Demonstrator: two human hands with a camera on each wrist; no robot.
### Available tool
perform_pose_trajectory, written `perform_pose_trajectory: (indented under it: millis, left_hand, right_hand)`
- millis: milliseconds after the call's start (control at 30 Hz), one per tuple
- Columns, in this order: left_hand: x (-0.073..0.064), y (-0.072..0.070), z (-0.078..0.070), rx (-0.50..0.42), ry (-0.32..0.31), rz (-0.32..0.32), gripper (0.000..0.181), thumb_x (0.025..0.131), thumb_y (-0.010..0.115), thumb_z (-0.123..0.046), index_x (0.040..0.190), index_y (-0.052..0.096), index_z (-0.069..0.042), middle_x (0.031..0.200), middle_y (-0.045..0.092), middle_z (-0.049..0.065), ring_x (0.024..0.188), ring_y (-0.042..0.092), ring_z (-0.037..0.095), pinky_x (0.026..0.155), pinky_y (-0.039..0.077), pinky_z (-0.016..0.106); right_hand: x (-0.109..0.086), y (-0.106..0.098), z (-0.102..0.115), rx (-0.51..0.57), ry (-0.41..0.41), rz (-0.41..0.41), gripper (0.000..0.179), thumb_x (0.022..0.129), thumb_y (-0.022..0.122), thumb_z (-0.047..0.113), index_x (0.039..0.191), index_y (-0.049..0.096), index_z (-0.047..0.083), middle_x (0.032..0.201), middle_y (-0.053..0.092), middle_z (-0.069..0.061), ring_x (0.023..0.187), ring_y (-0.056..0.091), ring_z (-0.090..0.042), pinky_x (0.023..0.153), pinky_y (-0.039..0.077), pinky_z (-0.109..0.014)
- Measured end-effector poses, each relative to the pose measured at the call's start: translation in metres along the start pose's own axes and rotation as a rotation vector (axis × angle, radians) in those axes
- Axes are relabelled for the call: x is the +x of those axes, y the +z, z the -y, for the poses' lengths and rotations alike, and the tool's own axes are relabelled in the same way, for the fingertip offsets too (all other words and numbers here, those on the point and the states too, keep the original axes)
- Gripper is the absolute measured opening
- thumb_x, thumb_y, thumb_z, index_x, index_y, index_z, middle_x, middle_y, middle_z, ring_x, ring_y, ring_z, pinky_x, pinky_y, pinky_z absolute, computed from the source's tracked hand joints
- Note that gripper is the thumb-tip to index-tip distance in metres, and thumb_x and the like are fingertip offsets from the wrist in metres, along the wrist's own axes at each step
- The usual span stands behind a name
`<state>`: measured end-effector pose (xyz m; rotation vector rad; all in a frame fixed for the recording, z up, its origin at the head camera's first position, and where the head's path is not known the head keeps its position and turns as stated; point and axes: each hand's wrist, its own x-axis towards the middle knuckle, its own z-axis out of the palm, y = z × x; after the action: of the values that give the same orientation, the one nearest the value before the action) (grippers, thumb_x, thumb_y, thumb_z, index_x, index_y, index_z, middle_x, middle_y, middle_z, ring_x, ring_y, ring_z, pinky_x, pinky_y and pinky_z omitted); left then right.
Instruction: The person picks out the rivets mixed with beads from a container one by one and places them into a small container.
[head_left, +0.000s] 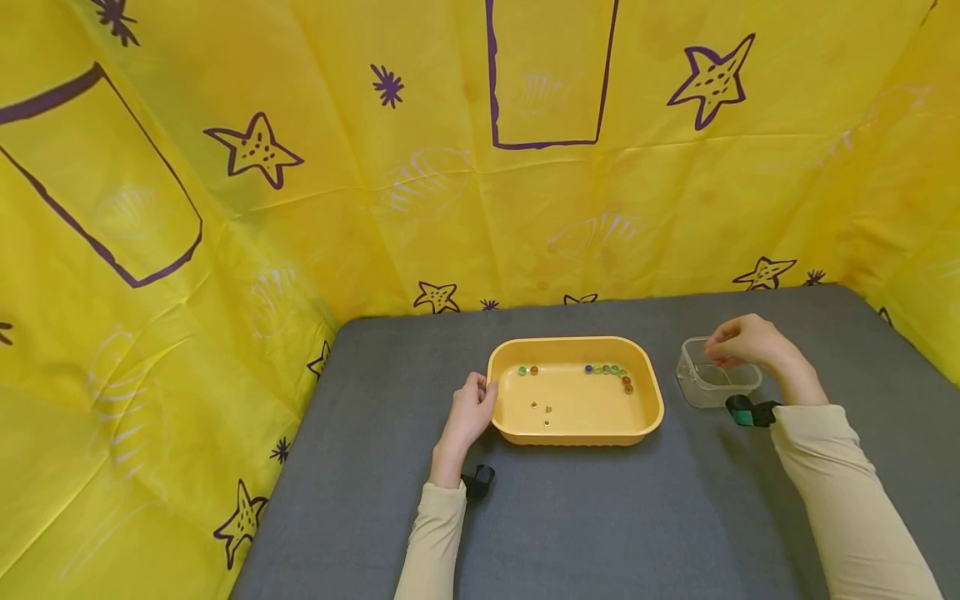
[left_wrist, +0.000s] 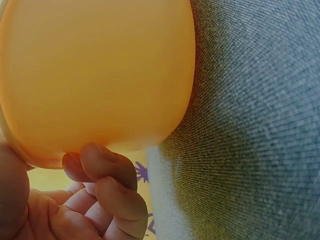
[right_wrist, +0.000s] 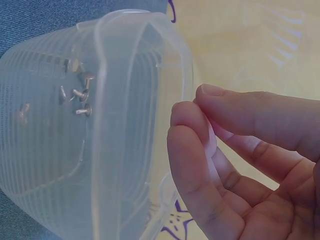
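My left hand (head_left: 471, 408) grips the left end of a yellow plastic tub (head_left: 577, 437), fingers under its rim in the left wrist view. Glass marbles lie inside along the far side: a green marble (head_left: 522, 371) beside a brown one, and a row with a blue marble (head_left: 588, 369) at its left. Three small gold-coloured metal pieces (head_left: 548, 409) sit nearer the front left. Over a clear plastic container (head_left: 697, 392) hovers my right hand (head_left: 750, 342), thumb and fingertips together; whether something tiny is between them is hidden. Several flat-headed metal pins (right_wrist: 84, 110) lie in that container.
A grey cloth-covered table (head_left: 600, 525) carries both vessels, the clear container standing right of the tub. A yellow curtain (head_left: 480, 200) printed with starfish and fish hangs behind the table and at both sides.
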<state>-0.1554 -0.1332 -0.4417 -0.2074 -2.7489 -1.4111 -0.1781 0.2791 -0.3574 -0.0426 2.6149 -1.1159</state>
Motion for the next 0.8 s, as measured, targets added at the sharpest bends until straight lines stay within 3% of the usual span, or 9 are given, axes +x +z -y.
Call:
perform_pose_trajectory:
  millis: [800]
  left_hand:
    - [-0.001,-0.001,-0.001,-0.01,0.01,-0.004,0.018,0.095,0.048,-0.017,0.095,0.05,0.001,0.064,0.048,0.004,0.053,0.044,0.012,0.05,0.039,0.025]
  right_hand:
    - [0.004,0.003,0.017,-0.072,-0.05,-0.019,0.022,0.083,0.063,0.01,0.093,0.064,-0.01,0.068,0.063,-0.001,0.065,0.058,-0.016,0.061,0.048,-0.029]
